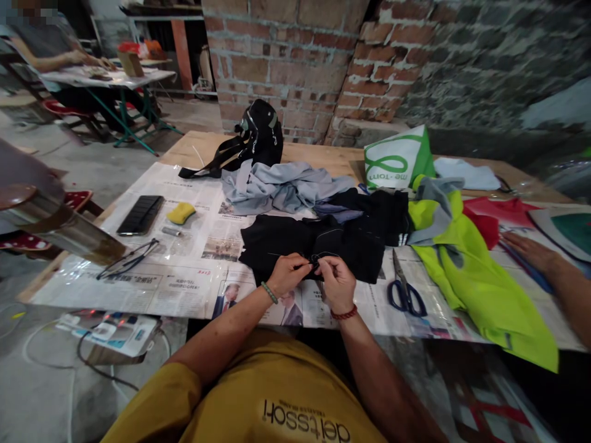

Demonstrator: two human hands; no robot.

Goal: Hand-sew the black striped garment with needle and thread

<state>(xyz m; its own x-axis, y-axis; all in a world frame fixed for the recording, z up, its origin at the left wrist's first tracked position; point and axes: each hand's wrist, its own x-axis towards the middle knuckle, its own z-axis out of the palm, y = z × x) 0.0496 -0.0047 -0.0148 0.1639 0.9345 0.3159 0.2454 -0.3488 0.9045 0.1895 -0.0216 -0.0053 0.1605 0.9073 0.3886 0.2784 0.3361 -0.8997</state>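
Note:
A piece of black cloth [270, 237] lies on the newspaper-covered table in front of me. My left hand [290, 275], with a green bead bracelet at the wrist, pinches a small bunched bit of it at the near edge. Close beside it, my right hand [338, 283] has thumb and fingers closed on the same bunched bit. A thin pale line, perhaps thread, crosses the cloth near the left fingers; whether a needle is between the fingertips is too small to tell. Scissors [404, 295] with dark blue handles lie to the right of my right hand.
Grey cloth [286, 184] and a black bag [263, 132] sit behind. On the left are a phone [141, 215], yellow sponge [181, 213], glasses [132, 257] and a tilted bottle [78, 231]. A neon-yellow garment [480, 271] and another person's hand [529, 251] are at right.

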